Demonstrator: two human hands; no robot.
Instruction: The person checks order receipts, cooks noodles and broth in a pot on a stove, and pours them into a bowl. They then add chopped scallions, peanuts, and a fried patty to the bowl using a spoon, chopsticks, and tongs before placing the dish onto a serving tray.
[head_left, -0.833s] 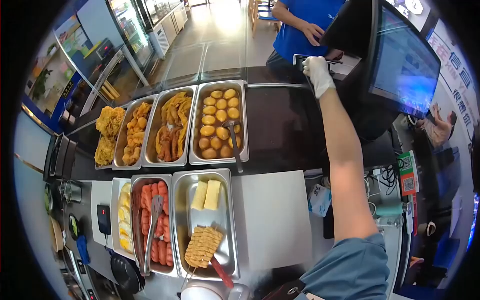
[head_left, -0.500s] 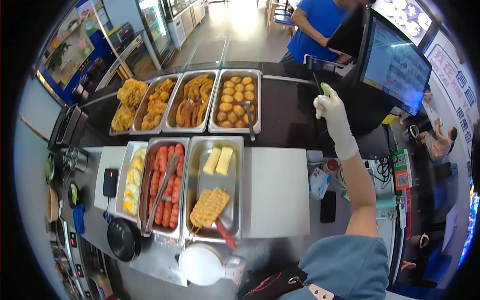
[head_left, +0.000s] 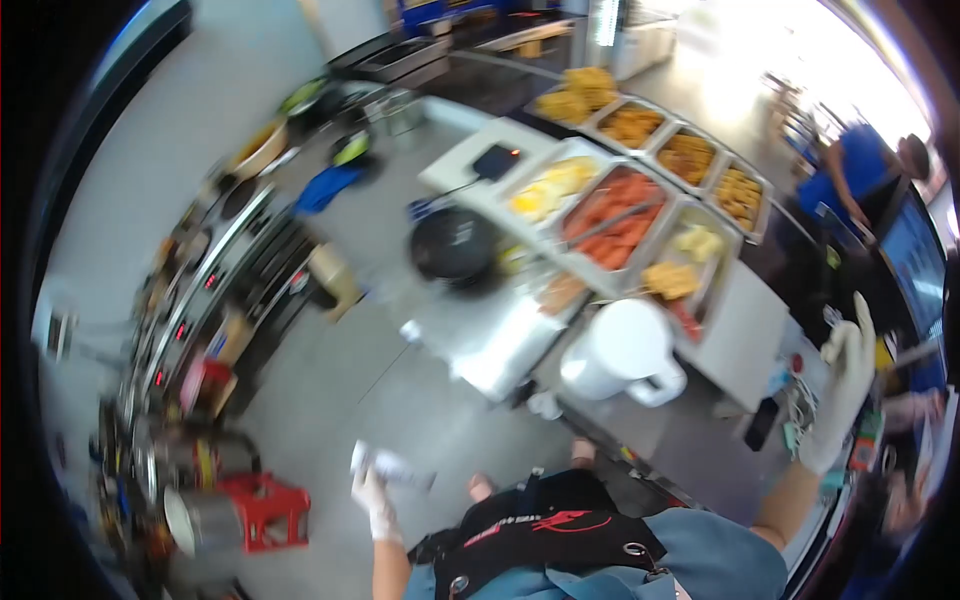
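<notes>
My left hand (head_left: pixel 370 492), in a white glove, is out over the floor at lower left. Its fingers are closed on a white, paper-like piece (head_left: pixel 402 470), too blurred to name. My right hand (head_left: pixel 850 365), also gloved, is raised at the right with its fingers stretched and nothing visible in them. Near it, a small green thing (head_left: pixel 833 258) lies by the dark monitor (head_left: pixel 915 265). A white lidded jug (head_left: pixel 620 345) stands on the counter between my hands. Behind the jug are trays of sausages (head_left: pixel 615 220), fried eggs (head_left: pixel 555 188) and yellow pieces with a skewered item (head_left: pixel 670 280).
A black pan (head_left: pixel 452 245) sits on the steel counter at left. Farther back are trays of fried food (head_left: pixel 632 122) and eggs (head_left: pixel 738 195). A red stool (head_left: pixel 265 510) stands on the floor. A phone (head_left: pixel 762 424) lies at right; a person in blue (head_left: pixel 855 170) stands beyond.
The view has swung left and down, blurring things. My right hand has let go of the green thing and its fingers are extended. My left hand, with the white piece, has come into view.
</notes>
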